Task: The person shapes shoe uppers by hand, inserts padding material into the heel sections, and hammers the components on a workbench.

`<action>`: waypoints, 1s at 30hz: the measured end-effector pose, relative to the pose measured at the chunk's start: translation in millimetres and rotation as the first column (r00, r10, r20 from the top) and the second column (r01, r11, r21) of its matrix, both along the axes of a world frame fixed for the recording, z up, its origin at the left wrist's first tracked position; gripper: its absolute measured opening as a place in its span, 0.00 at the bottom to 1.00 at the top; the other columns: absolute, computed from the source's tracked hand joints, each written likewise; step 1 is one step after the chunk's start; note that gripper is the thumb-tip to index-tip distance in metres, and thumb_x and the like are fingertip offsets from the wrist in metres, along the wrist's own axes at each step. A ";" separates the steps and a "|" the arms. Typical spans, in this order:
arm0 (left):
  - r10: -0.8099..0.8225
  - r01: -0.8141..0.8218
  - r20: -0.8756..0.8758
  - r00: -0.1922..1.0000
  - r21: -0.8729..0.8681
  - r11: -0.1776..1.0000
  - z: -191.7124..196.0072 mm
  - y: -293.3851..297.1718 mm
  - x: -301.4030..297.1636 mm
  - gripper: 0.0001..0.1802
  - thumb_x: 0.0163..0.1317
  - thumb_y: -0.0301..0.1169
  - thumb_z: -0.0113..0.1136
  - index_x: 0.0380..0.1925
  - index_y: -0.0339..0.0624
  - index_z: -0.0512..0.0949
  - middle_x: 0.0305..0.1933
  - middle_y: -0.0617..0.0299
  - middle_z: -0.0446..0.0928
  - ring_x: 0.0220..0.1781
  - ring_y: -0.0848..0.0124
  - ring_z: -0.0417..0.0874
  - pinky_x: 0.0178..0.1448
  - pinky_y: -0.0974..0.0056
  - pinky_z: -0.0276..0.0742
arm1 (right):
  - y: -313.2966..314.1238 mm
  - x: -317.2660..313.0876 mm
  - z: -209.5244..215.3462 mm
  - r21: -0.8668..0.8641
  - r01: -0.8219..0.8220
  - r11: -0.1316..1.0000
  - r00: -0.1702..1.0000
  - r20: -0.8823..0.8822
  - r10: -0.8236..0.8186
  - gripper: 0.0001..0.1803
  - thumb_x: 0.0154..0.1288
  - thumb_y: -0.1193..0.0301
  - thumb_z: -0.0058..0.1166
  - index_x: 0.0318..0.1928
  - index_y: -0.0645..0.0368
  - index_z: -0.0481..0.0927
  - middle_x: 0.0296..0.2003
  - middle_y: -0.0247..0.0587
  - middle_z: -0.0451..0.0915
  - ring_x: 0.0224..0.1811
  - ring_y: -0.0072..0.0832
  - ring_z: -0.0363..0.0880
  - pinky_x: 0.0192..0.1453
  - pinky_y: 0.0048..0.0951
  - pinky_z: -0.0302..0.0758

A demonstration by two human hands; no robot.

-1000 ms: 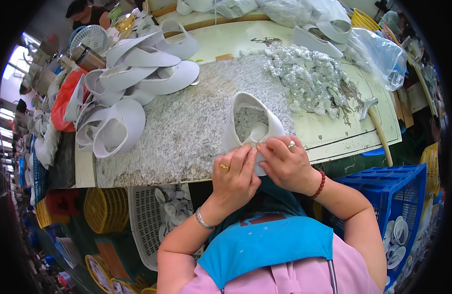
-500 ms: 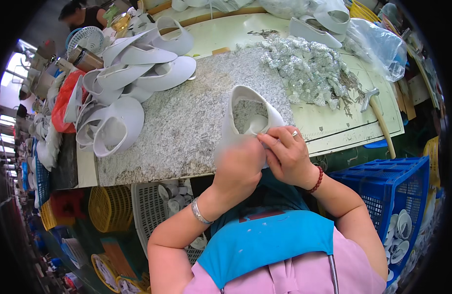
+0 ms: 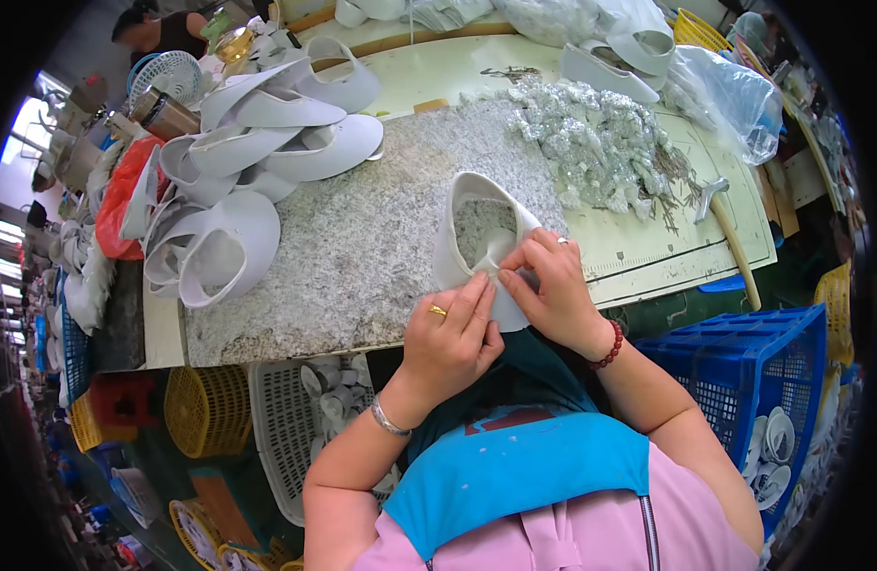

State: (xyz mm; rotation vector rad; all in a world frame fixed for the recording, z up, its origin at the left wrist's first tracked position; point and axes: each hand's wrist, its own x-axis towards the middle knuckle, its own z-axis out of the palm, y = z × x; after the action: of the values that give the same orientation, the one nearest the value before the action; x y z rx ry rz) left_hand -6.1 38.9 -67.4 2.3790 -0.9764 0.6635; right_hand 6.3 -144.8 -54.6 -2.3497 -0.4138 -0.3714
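A white sun visor rests on the speckled grey stone slab close to the slab's front edge, its open band pointing away from me. My left hand presses its fingertips together on the near rim of the band. Right beside them, my right hand pinches the same rim between thumb and fingers. Inside the opening, just beyond my fingertips, shows a smooth pale piece; whether it belongs to the visor I cannot tell. Part of the brim is covered by both hands.
Several stacked white visors lie at the left, near a red plastic bag. Silvery glittering pieces are heaped at the far right, with a hammer by the table's right edge. A blue crate and a white basket stand below.
My left hand, blurred over the rim before, has drawn slightly back and down, with its fingers now straighter. The right hand has shifted slightly left and up at the rim.
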 end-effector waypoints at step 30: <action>0.024 -0.025 0.019 1.000 0.035 0.999 2.0 -1.4 -1.3 0.29 0.44 0.28 0.58 0.52 0.42 0.78 0.50 0.60 0.75 0.42 0.64 0.73 0.47 0.60 0.68 | -299.1 -3.3 -20.7 -0.455 0.707 0.541 0.697 0.325 -0.639 0.22 0.55 0.70 0.56 0.54 0.55 0.76 0.47 0.45 0.76 0.51 0.41 0.75 0.54 0.45 0.72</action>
State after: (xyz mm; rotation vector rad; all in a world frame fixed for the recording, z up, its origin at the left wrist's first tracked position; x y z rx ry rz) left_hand -7.4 37.5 -65.4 2.4229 -0.9755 0.6843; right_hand 3.0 -443.9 -75.3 -3.0147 0.4650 -0.8599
